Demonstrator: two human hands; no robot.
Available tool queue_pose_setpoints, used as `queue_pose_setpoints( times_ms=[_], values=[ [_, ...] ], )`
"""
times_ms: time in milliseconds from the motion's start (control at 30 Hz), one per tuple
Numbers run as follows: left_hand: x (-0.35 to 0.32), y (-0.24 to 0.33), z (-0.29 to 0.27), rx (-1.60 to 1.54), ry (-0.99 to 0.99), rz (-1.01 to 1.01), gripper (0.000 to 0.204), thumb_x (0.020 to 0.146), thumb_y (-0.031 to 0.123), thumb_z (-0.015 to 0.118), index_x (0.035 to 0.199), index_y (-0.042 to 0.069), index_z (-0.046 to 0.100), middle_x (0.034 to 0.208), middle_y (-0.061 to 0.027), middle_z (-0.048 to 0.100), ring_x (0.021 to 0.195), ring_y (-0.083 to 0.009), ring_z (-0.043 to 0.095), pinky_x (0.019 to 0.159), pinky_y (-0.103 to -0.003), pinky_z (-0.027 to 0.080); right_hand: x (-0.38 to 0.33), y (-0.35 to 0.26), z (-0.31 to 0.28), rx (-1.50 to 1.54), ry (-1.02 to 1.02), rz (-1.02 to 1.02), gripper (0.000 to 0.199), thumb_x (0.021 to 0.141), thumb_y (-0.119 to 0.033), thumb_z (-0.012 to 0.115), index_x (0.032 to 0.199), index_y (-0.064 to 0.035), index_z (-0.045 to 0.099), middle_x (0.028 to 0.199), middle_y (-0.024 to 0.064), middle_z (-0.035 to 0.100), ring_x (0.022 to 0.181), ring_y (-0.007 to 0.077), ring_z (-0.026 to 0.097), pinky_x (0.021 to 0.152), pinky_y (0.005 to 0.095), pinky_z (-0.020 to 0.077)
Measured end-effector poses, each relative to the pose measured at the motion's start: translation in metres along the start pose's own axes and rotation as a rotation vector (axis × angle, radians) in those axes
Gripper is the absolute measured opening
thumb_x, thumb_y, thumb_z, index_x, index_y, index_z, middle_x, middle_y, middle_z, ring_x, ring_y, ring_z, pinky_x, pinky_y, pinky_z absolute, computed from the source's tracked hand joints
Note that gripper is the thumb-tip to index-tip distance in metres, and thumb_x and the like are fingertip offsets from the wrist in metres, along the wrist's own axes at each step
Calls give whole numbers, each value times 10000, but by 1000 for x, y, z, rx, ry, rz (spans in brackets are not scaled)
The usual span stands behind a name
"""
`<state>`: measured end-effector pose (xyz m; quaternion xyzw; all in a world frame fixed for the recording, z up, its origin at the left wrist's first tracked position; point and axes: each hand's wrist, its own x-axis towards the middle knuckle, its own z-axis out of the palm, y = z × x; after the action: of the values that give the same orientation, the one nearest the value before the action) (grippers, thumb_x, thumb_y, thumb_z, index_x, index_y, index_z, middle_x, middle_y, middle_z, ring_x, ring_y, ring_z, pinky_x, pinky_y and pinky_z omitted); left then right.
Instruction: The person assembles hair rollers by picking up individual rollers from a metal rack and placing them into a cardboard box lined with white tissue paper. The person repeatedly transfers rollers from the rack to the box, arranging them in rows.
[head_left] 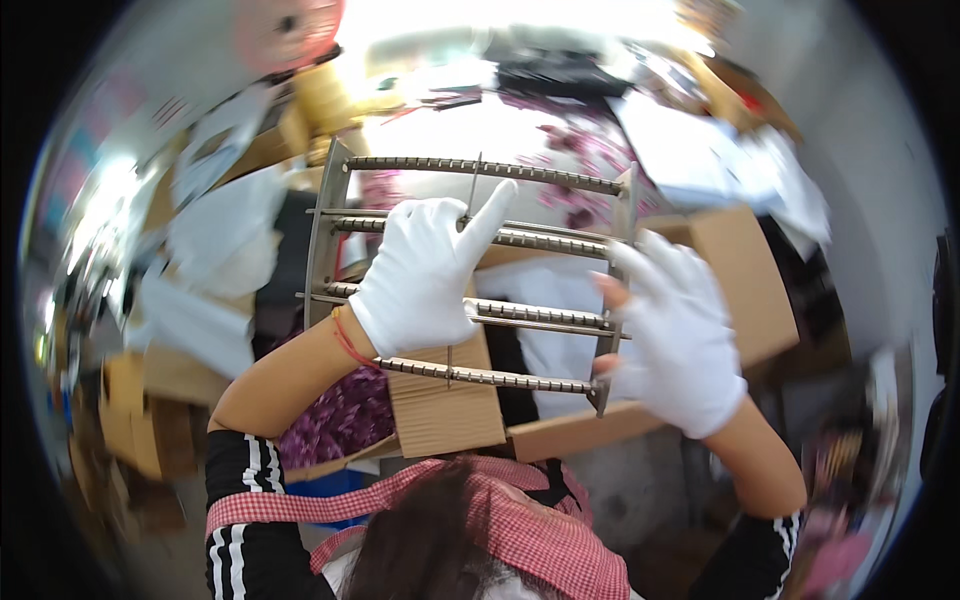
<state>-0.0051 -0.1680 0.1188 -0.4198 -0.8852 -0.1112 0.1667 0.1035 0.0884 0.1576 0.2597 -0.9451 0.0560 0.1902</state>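
A metal rack (555, 240) with notched crossbars, smooth rods and flat end plates spans the middle of the view, above open cardboard boxes. My left hand (425, 265), in a white glove, is closed over its middle bars, fingers curled down and thumb stretched out up to the right. A thin upright rod (475, 185) crosses the rack and passes behind this hand. At the right end plate (603, 375), my right hand (680, 335) has its fingers apart; two bare fingertips poke from its white glove. Motion blurs this hand, and whether it touches the plate is unclear.
An open cardboard box (745, 285) with white sheets stands below the rack. Purple patterned material (345, 425) lies at lower left. White sheets and cartons (205, 270) pile up on the left. A pink round fan (288, 30) is at the far left.
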Motion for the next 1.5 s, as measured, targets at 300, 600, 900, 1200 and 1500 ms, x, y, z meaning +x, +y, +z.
queue_pose_setpoints(
  times_ms=[300,600,900,1200,1500],
  values=[
    [71,199,53,-551,260,873,719,730,61,654,1414,19,436,946,-81,602,897,-281,585,925,-410,428,-136,-69,-4,-421,147,832,449,664,-227,714,1090,-91,666,1142,143,568,1126,362,482,888,471,415],
    [-47,346,25,-885,-277,1399,351,720,347,759,719,64,552,813,-125,548,756,-309,550,671,-425,448,-349,-196,-6,-42,348,1809,608,616,-288,772,1209,-217,661,1203,183,582,1063,371,597,962,426,487],
    [-221,452,102,-464,-370,1914,270,838,253,658,626,101,586,708,-81,628,709,-237,648,562,-357,512,-447,-368,24,-247,411,2362,475,616,-307,784,1064,-226,649,1097,142,619,1010,351,617,881,439,519],
    [-258,524,82,-992,-1031,1216,435,940,424,570,757,29,566,751,-159,571,761,-367,583,704,-435,468,-548,-529,58,154,295,2894,525,659,-427,787,1105,-182,660,1139,184,612,1077,367,597,916,447,495],
    [-294,478,185,-517,-1426,1100,420,960,419,577,939,6,650,902,-220,670,913,-416,636,801,-456,506,-697,-637,78,-114,348,2708,397,576,-219,795,912,-128,604,1000,143,569,968,341,560,838,430,484]
  ],
)
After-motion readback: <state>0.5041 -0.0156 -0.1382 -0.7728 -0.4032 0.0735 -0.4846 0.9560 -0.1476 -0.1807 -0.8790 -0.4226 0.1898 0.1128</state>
